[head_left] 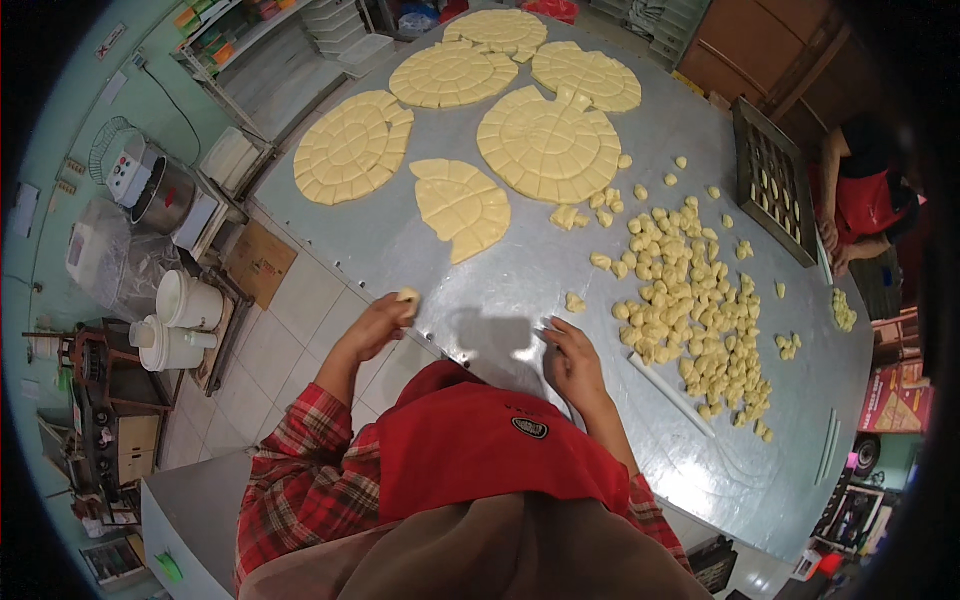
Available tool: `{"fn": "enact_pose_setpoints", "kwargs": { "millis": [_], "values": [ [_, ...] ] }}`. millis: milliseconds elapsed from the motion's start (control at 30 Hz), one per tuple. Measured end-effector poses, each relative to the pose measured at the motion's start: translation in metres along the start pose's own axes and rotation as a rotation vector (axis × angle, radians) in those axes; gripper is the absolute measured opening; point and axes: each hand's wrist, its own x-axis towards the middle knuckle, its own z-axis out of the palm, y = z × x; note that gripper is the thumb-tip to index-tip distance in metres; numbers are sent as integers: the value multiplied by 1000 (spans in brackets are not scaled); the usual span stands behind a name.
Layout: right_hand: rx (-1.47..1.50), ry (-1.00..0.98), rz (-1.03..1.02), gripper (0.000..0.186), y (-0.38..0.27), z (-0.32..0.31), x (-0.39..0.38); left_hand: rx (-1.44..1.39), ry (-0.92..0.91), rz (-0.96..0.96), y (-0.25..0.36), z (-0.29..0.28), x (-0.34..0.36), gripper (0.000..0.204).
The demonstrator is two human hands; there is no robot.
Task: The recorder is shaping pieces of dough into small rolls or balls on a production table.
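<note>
My left hand [376, 326] is closed on a small piece of pale yellow dough [408, 296], just off the near left edge of the metal table. My right hand [574, 362] hovers over the table's near side with its fingers apart and nothing in them. A single dough lump [575, 302] lies just beyond it. Ahead of my hands sits a part-used round of dough [464, 205], scored into pieces. To the right of my right hand spreads a large heap of small dough lumps [680, 290].
Several scored dough rounds [550, 143] cover the far part of the metal table [350, 235]. A white rod [672, 396] lies beside the heap. At the right edge, another person's hands [836, 250] are near a dark tray [775, 185]. White buckets [188, 300] stand at left.
</note>
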Motion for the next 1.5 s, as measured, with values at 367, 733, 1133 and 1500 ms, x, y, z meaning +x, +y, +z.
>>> {"fn": "enact_pose_setpoints", "kwargs": {
  "millis": [367, 733, 1133, 1500],
  "values": [
    [-43, -329, -41, 34, -35, -24, -12, 441, -581, 129, 25, 156, -30, 21],
    [465, 118, 491, 17, 7, -96, -152, 57, -426, 310, 3, 254, 4, 26],
    [-21, 886, 451, 46, 113, -189, -211, 726, -220, 1153, 17, 248, 23, 59],
    [-535, 634, 279, 36, 107, -157, -112, 1160, 684, 565, 30, 92, 136, 36]
  ]
}}
